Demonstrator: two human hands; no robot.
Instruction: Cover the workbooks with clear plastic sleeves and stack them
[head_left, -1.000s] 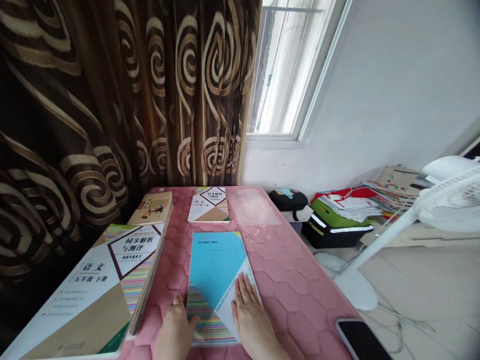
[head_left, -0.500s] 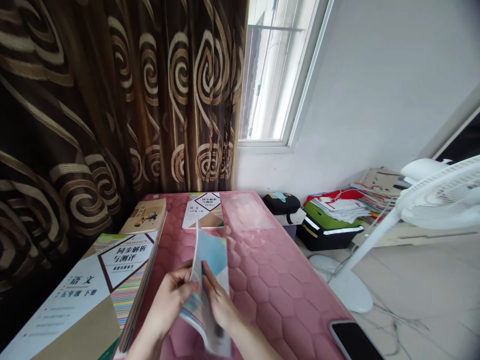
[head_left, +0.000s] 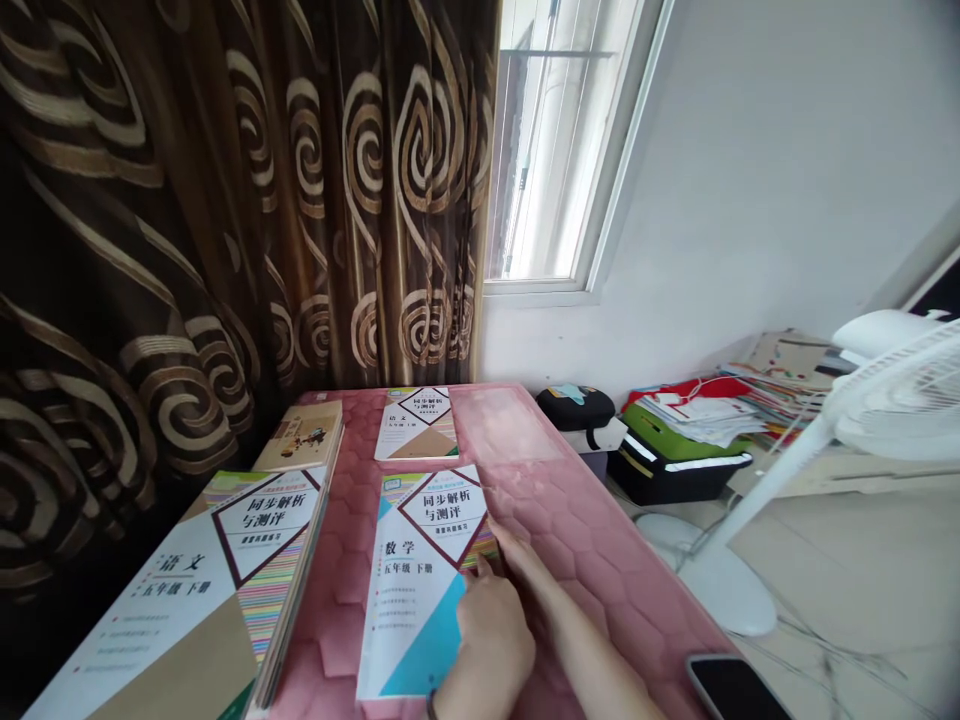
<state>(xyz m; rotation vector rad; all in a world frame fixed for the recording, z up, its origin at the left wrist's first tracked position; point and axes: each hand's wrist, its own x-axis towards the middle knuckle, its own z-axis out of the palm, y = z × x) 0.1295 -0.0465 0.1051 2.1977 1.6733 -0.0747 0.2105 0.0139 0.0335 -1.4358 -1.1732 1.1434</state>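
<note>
A maths workbook (head_left: pixel 420 560) with a white, blue and striped cover lies face up on the pink quilted table cover (head_left: pixel 600 580) in front of me. My left hand (head_left: pixel 487 630) rests on its lower right part, fingers curled down onto the cover. My right hand (head_left: pixel 517 560) reaches in from the right, fingers stretched out along the book's right edge and partly hidden behind my left hand.
A stack of similar workbooks (head_left: pixel 187 590) lies at the left, with a brown book (head_left: pixel 304 435) behind it. Another workbook (head_left: pixel 416 425) and a clear plastic sheet (head_left: pixel 499 420) lie at the back. A phone (head_left: pixel 735 690) sits front right. A white fan (head_left: pixel 892 400) stands right.
The workbook lay back cover up, was lifted on edge by both hands and turned over. It now lies front cover up, with both hands at its right side.
</note>
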